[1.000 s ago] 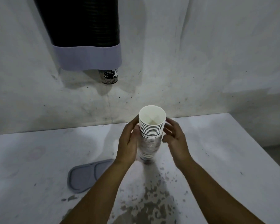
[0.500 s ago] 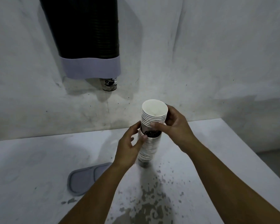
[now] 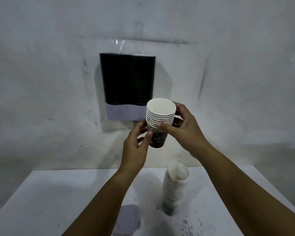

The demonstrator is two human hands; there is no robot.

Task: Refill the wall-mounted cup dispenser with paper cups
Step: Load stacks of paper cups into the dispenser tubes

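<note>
Up by the wall, a short stack of cups (image 3: 160, 118) held w/ both hands, not yet loaded.

Right hand (image 3: 182, 128) grips the rims from the side, left hand (image 3: 136, 142) pinches the printed bottom cup; stack sits just in front of the dispenser (image 3: 127, 82), level w/ its pale lower band. Rest of the cups (image 3: 175, 184) wait in a tall stack on the counter (image 3: 58, 201) (a grey lid (image 3: 128, 218) lies near it). I'd say refill's barely begun: nothing visibly gone in.

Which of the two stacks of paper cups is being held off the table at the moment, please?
The short stack, gripped by the left hand and right hand before the dispenser. The taller stack stands on the table.
</note>
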